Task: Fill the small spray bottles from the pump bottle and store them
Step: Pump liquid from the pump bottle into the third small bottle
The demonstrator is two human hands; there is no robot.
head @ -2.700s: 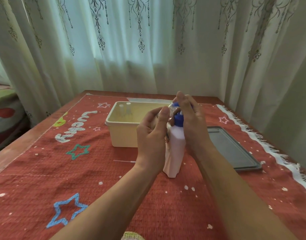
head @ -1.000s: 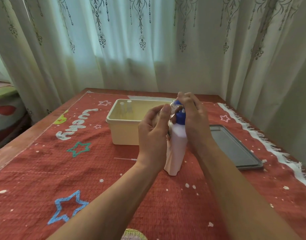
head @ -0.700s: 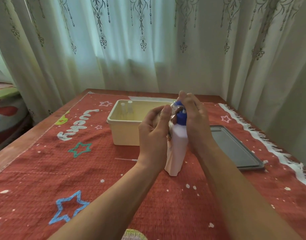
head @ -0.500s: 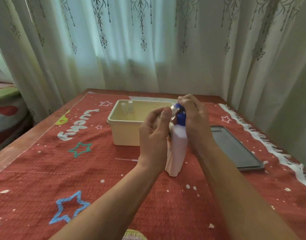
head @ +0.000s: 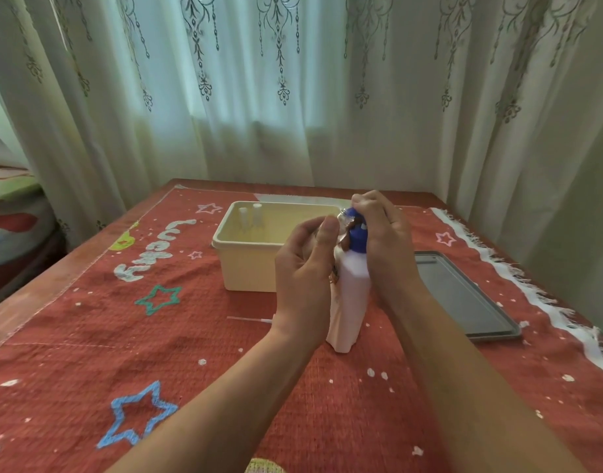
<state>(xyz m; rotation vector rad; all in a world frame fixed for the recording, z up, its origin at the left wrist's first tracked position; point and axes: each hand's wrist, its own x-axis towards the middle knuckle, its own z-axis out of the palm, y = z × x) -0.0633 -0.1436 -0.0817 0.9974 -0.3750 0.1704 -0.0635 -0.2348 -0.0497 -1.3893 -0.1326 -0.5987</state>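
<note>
The pump bottle [head: 351,295] stands mid-bench on the red cloth [head: 88,353]. The right hand [head: 385,247] is curled over its blue head, hiding the nozzle. The left hand [head: 303,268] is clasped round a small spray bottle [head: 344,221], which is mostly hidden. A cream tub [head: 248,268] at 11 o'clock holds two white bottles [head: 242,216]. A grey tray [head: 464,298] lies at 3 o'clock and a thin tube [head: 248,319] at 9.

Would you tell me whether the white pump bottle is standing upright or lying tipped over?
Upright: the pump bottle stands on its base on the red cloth, its blue top uppermost under the right hand.
</note>
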